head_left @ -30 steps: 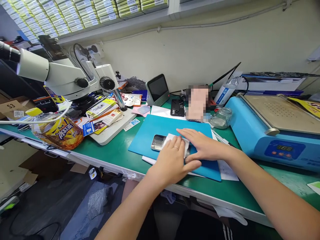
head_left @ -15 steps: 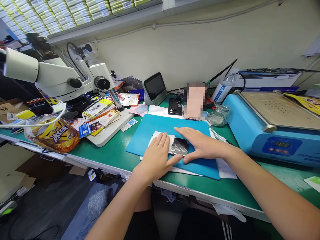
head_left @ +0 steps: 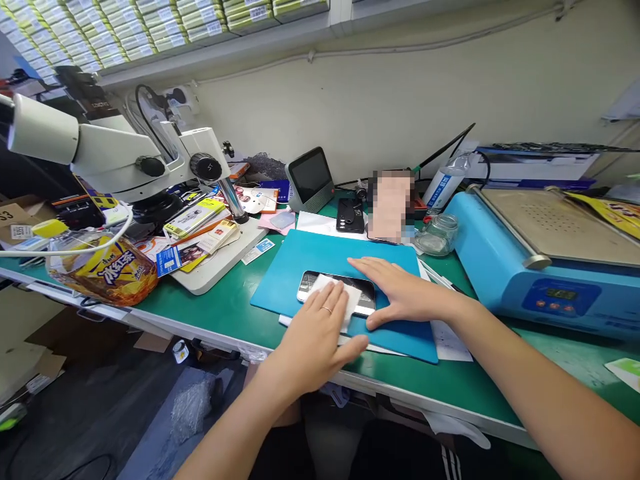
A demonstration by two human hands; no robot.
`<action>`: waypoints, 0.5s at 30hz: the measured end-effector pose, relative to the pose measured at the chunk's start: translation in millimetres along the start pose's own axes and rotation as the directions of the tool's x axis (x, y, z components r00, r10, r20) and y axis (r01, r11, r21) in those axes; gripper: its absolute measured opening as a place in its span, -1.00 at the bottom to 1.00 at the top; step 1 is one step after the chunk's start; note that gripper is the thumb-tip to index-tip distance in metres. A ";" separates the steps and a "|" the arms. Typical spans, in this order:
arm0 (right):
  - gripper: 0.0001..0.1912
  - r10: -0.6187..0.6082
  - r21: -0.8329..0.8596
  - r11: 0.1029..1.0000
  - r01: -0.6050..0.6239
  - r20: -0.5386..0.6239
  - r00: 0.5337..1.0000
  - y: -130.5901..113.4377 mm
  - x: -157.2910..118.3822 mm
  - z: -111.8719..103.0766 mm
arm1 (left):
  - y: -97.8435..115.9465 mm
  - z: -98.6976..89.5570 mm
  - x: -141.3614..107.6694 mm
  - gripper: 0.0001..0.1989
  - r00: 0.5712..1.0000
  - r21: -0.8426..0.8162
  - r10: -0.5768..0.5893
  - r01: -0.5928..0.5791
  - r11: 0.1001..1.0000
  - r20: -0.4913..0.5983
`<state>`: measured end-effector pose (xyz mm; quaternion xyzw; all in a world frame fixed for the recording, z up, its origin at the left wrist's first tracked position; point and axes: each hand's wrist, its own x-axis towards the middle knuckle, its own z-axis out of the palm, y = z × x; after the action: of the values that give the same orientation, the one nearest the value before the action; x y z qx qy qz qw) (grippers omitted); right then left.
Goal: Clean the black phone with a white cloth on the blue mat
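A smartphone (head_left: 308, 285) with a dark, glossy face lies flat on a blue mat (head_left: 295, 250). My left hand (head_left: 320, 327), a ring on one finger, presses a white wipe (head_left: 353, 300) onto the middle of the phone, its fingers stretched out flat and the thumb held away. Around the phone's right end rests my right hand (head_left: 400, 290). Its thumb is by the near corner and its fingers reach along the far edge, spread apart. Whether those fingertips touch the phone or only the mat, I cannot tell.
A microscope (head_left: 120, 160) and a bottle of brown drink (head_left: 107, 270) stand left. Behind the mat are a smart display (head_left: 310, 177), a black phone (head_left: 351, 215) and a glass jar (head_left: 437, 233). A blue heating plate machine (head_left: 500, 247) takes up the right.
My left hand has slid the wipe right and toward me across the phone, uncovering its left end. My right hand has stayed almost where it was.
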<state>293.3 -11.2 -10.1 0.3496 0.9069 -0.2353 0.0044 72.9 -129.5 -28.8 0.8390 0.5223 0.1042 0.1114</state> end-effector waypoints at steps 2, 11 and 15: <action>0.32 0.000 0.003 1.000 0.000 0.001 1.000 -1.3 -0.3 -0.7 | -9.5 -2.0 5.0 -0.22 0.999 0.026 -0.044 0.044 0.999 -0.007; 0.22 -0.028 0.003 1.000 0.028 -0.040 0.999 11.0 1.8 6.6 | 24.2 13.2 33.3 -0.06 0.997 0.011 0.038 -0.038 0.999 -0.068; 0.21 -0.017 0.010 1.000 0.018 -0.040 0.999 11.5 1.7 7.0 | 30.5 16.2 18.3 -0.09 0.993 -0.002 0.079 -0.079 0.997 -0.083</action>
<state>298.2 -5.7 -21.5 0.3462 0.9086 -0.2329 -0.0173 111.5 -127.4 -34.2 0.8537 0.4925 0.1447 0.0878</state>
